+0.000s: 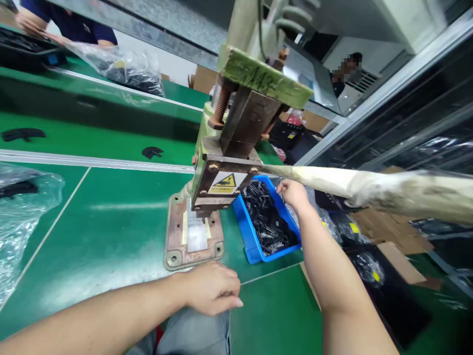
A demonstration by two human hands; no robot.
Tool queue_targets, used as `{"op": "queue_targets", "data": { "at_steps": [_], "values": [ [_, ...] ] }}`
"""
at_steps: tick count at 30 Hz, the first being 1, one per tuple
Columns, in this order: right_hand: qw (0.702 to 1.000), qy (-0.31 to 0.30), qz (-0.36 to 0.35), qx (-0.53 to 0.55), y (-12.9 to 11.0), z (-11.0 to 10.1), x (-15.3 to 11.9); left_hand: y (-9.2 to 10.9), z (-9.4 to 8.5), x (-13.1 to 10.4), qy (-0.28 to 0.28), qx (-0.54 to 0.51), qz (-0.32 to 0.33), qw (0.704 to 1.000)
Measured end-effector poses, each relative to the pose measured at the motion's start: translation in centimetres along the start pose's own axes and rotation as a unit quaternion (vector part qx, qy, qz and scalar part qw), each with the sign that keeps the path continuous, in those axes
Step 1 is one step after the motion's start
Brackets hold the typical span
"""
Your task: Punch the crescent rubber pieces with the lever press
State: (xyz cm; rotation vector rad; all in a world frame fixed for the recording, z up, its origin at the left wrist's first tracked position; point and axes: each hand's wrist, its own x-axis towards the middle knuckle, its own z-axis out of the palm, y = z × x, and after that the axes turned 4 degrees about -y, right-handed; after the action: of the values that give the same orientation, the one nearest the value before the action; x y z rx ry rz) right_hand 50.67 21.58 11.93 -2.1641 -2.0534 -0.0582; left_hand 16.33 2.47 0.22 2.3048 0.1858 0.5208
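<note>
A green hand press [227, 182] with a yellow warning label stands over a metal base plate [175, 246] on the green table. My left hand [214, 288] is at the table's near edge, just in front of the base plate, its fingers curled; whatever it may hold is hidden. To the right of the press sits a blue bin [253, 251] full of small black parts [268, 217]. My right hand [293, 193] is at the bin's far right rim, fingers bent together, and its fingertips are too small to show anything held.
The press's long wrapped lever [332, 182] reaches right, above my right forearm. Clear plastic bags [33, 217] lie at left. Two black curved parts [152, 152] rest on the conveyor [92, 133]. Cardboard [395, 229] and bagged items lie at right. A person [79, 24] works across the table.
</note>
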Motion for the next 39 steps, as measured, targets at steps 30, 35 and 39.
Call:
{"op": "queue_targets", "data": {
  "at_steps": [30,35,39],
  "values": [
    [0.976,-0.1,-0.135,0.138,-5.0,2.6,-11.0,1.4,-0.1,-0.7,0.05,0.153,-0.035,0.986],
    [0.975,-0.059,-0.114,0.183,-5.0,1.9,-11.7,1.5,0.0,-0.8,0.053,0.16,-0.05,0.984],
    [0.968,-0.012,-0.087,0.235,-4.7,0.4,-12.4,1.4,0.0,-0.8,0.062,0.157,-0.05,0.984]
  ]
}}
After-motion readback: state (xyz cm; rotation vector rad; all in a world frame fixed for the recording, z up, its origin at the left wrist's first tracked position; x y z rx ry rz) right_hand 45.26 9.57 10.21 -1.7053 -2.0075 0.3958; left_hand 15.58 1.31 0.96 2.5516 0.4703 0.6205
